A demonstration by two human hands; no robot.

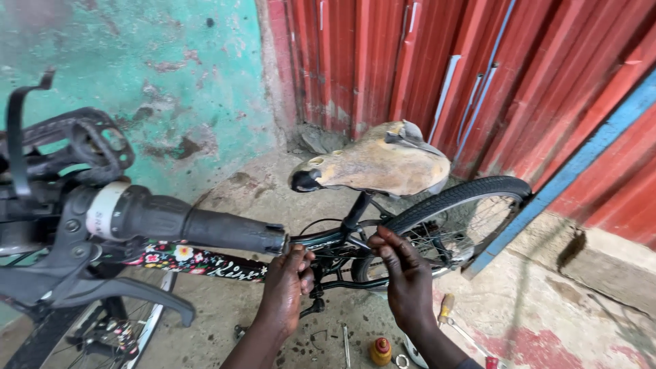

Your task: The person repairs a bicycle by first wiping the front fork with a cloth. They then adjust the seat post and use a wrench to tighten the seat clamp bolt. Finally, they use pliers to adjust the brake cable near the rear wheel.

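Note:
A bicycle stands before me, its worn tan saddle (379, 164) on a black seat post (357, 212). My left hand (283, 287) grips the black frame (328, 240) just below the seat post, fingers curled around a tube. My right hand (404, 277) presses its fingertips on the frame tubes beside the rear wheel (458, 212). The black handlebar grip (198, 229) and brake lever (102, 290) fill the near left. A floral-patterned top tube (195, 261) runs under the grip.
On the concrete floor lie a small orange-capped bottle (380, 351), a yellow-handled screwdriver (447, 311) and a thin metal tool (346, 345). A green painted wall (171, 82) stands behind; red corrugated metal shutters (478, 75) line the right. The front wheel (109, 335) is at lower left.

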